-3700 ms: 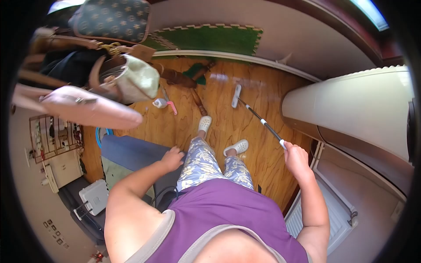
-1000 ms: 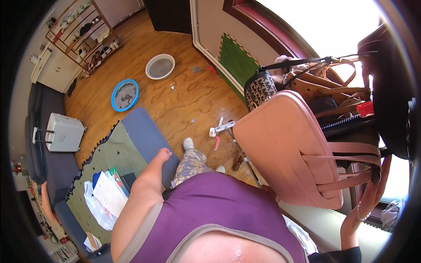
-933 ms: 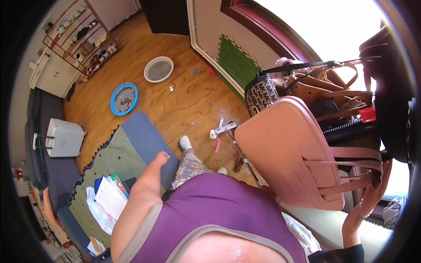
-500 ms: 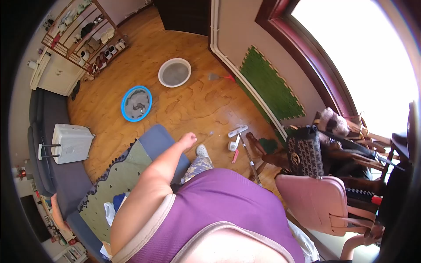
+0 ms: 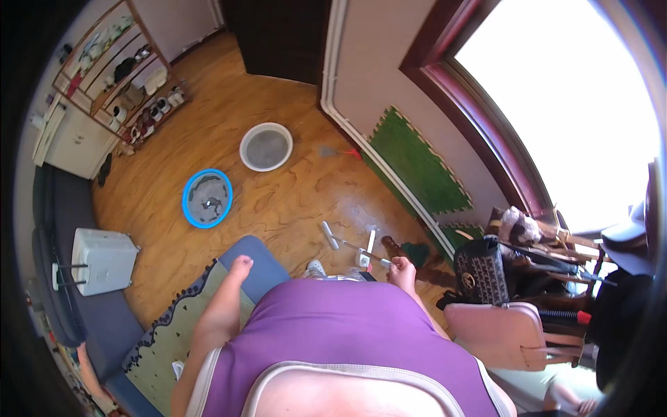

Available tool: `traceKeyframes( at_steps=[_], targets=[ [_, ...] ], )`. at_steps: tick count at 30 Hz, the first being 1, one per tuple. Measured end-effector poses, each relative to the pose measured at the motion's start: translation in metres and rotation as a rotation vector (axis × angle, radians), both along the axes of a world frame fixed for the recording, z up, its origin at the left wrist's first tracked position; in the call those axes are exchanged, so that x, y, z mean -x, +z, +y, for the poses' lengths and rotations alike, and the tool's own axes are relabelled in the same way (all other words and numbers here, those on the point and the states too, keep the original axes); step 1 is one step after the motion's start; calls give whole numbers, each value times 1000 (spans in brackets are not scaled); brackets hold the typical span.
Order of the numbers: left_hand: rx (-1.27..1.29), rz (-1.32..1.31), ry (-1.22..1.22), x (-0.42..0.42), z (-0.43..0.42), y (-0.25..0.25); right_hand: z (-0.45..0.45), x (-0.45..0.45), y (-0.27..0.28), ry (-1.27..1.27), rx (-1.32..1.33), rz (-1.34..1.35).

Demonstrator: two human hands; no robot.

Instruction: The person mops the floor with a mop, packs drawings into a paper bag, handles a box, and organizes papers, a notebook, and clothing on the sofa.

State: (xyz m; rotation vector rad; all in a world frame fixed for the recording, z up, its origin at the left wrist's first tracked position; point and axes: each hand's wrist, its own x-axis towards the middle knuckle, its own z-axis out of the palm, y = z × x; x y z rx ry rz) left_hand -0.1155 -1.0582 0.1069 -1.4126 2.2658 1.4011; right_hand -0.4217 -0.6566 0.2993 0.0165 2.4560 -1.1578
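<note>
My right hand point(image 5: 401, 271) is closed around the grey end of a long-handled mop point(image 5: 358, 249). The pole slants to the left, and its narrow white head point(image 5: 328, 235) is at the floor. My left hand point(image 5: 242, 264) is held out in front of my body, fingers curled, with nothing visible in it. Below it are the blue-grey seat edge and green cloth. A white tool with a red part point(image 5: 363, 257) lies on the floor beside the mop pole. My shoe point(image 5: 315, 267) shows just beyond my purple top.
A blue basin point(image 5: 187, 203) and a white basin point(image 5: 244, 157) hold greyish water on the wooden floor. A white suitcase point(image 5: 104, 260) is by the sofa point(image 5: 125, 306). Bags, a pink one point(image 5: 493, 333) among them, crowd the right. At lower right a hand shows; whose, I cannot tell.
My right hand has come into view holding the mop pole. The mop head has swung left. My left hand has drawn back to the left, and the view has tilted.
</note>
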Motion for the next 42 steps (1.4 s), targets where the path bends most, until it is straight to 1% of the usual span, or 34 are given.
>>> traceKeyframes(
  at_steps=[2,4,6,8,9,10,11,12,13,14,15,16,17,18,19,20,21,23,24,25,26,27,29,30,31,32,34,36,38,39,41,42],
  targets=[
    [-75,-120,210,-44,4,4,-12,23,-26,108,-7,81],
    [-34,-140,354,-74,16,18,-35,49,-40,158,30,187],
    [43,-261,43,-103,24,28,-68,73,-20,264,-6,356],
    [158,-97,279,-122,53,19,-92,119,-25,339,-29,248],
    [191,-88,364,-123,67,25,-109,129,-8,336,-41,269],
    [213,-88,403,-125,79,24,-125,145,5,324,25,148],
    [227,-90,426,-129,88,21,-130,167,-4,509,-92,300],
    [160,-107,475,-131,97,18,-132,192,-20,530,64,201],
    [92,-116,514,-132,106,16,-142,206,-16,543,-55,148],
    [91,-120,595,-133,118,16,-152,223,-10,545,-172,110],
    [37,-103,753,-129,133,17,-157,260,-25,802,-458,137],
    [-21,-82,908,-122,150,18,-151,317,-57,918,-526,141],
    [-56,-128,1016,-113,165,35,-145,373,-88,1035,-587,151],
    [-66,-128,1068,-106,184,35,-154,400,-96,1045,-506,132],
    [-59,-172,1074,-103,202,30,-166,414,-92,1055,-426,111],
    [-55,-217,1070,-100,218,27,-177,428,-86,952,-428,18],
    [-61,-219,1099,-102,240,2,-184,434,-71,842,-427,-74],
    [-61,-350,963,-102,284,-54,-199,442,-52,605,-434,-257],
    [-122,-360,1048,-87,284,-23,-204,453,-55,618,-448,-260],
    [-180,-370,1136,-71,284,10,-204,474,-67,358,-291,-338],
    [-234,-382,1225,-52,279,57,-202,500,-82,98,-130,-407],
    [-218,-351,1244,-46,282,57,-199,525,-92,116,-137,-407],
    [-162,-254,1279,-37,287,59,-207,556,-111,60,12,-198],
    [-166,-255,1296,-30,289,60,-215,556,-105,38,26,-119],
    [-105,-196,1298,-23,287,61,-227,553,-104,40,3,-93],
    [-40,-139,1301,-19,284,63,-239,548,-103,31,-18,-82],
    [-58,-131,1306,-6,274,88,-266,541,-103,64,-60,-96],
    [-75,-126,1317,1,270,102,-297,529,-104,130,-105,-133],
    [-24,-106,1291,-1,278,108,-334,508,-108,235,-162,-188],
    [-23,-115,1324,-5,284,112,-352,492,-109,302,-194,-222],
    [-43,-324,1446,-17,291,120,-391,449,-108,472,-258,-289],
    [20,-487,1486,-29,294,124,-409,423,-106,567,-290,-319]
  ],
)
